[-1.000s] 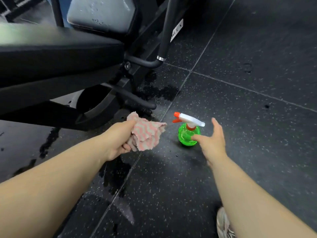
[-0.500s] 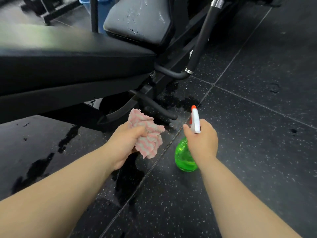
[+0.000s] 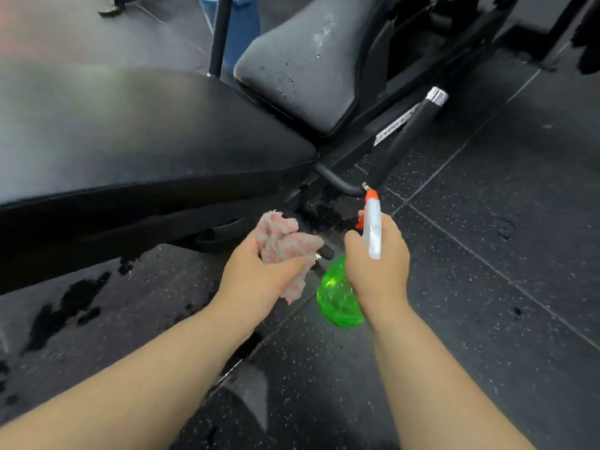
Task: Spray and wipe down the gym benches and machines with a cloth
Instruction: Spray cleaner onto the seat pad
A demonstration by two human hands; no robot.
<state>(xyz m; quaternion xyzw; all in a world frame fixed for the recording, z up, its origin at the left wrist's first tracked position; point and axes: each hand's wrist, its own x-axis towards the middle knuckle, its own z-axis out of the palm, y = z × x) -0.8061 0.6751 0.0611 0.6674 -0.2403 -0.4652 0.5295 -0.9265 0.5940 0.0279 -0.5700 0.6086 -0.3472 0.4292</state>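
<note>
You are gripping the pink-and-white striped cloth [image 3: 285, 241] in your left hand [image 3: 259, 274], fingers curled round it, so that one crumpled end is bunching up above your thumb and another is hanging down past your palm. Your right hand [image 3: 380, 264] is closing round the neck of the green spray bottle [image 3: 337, 300], with the white head and orange nozzle sticking out above your knuckles and pointing away from you. The round green body is hanging below that hand, tilted, just beside the cloth. Whether its base is touching the floor [image 3: 487, 287] cannot be told from here. Both hands are hovering close together over the dark speckled floor tiles, in front of the bench. The long bench pad [image 3: 130, 125] is stretching across the left of the view, black and glossy. Beyond it the seat pad [image 3: 302, 66] is showing scattered droplets and pale smears on its top. A black bar [image 3: 406, 141] with a silver end cap is slanting up from the frame, right beyond the nozzle, and a white label [image 3: 394, 128] is sitting on the frame beside it. Dark wet patches [image 3: 65, 306] are lying on the floor under the long pad, to the left of your forearm. A blue bin [image 3: 243, 30] is standing behind the seat pad at the top.
</note>
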